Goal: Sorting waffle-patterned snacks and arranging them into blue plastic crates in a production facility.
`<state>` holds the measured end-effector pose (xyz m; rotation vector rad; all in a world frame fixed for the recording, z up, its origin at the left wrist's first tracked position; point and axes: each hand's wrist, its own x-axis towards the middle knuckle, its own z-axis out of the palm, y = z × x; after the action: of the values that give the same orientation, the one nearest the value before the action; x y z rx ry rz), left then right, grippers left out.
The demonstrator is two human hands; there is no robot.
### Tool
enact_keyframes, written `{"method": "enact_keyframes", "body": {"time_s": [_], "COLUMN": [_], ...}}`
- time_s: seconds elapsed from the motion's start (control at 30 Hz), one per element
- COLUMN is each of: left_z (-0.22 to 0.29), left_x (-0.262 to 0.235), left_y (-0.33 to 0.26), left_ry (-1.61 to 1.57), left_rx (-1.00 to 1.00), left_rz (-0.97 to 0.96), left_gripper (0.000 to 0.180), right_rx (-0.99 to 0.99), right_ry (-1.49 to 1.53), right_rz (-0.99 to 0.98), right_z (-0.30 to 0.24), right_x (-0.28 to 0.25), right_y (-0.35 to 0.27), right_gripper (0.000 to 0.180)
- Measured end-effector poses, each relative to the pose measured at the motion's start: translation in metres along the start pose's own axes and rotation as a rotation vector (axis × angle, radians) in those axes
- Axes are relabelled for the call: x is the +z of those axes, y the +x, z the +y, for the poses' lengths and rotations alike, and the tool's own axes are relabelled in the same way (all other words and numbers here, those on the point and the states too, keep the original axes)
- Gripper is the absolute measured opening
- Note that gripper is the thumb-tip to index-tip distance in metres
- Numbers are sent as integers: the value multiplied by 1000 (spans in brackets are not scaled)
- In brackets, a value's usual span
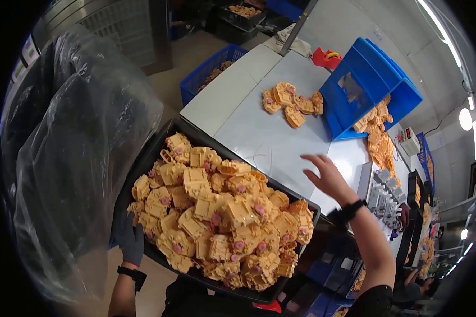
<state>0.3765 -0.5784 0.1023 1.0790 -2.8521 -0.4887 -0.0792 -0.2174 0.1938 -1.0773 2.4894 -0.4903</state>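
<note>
- Here's the load: a black tray (195,133) heaped high with tan moulded parts (203,206), sitting right in front of the person, against the near edge of the table (285,158).
- Left hand (128,240), in a grey glove, is on the tray's left side; its fingertips are lost against the wall, so whether they pinch the rim I cannot tell.
- Right hand (328,177), bare, is up over the table beyond the tray's right corner, fingers spread, nothing in them!
- Good handling here, I'd say, means the left hand braced firmly: what bears the tray from below is hidden, and a pile like that could tip.
- Watch the crowded right corner; a brushing forearm there could knock pieces off, so lift the arm clear.
- Loose parts (293,103) lie on the table short of the tilted blue crate (370,66); a light grip around the body of each would spare the small projections.
- And that big clear plastic bag (79,148) beside the left hand? Best kept off the fingers, or it might snag.
</note>
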Motion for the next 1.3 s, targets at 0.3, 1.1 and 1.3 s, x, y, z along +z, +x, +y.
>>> {"method": "enact_keyframes", "body": {"time_s": [0.3, 1.1, 1.3], "left_z": [1, -50, -62], "left_x": [-4, 25, 34], "left_y": [-3, -24, -30], "left_ry": [130, 160, 212], "left_rx": [-57, -143, -151], "left_rz": [-106, -133, -78], "left_gripper": [52, 40, 40], "right_rx": [-167, 30, 193], "right_ry": [-749, -768, -866], "right_rz": [162, 144, 18], "right_z": [-29, 147, 206], "right_x": [43, 77, 59], "right_y": [234, -7, -44], "right_gripper": [65, 34, 37]}}
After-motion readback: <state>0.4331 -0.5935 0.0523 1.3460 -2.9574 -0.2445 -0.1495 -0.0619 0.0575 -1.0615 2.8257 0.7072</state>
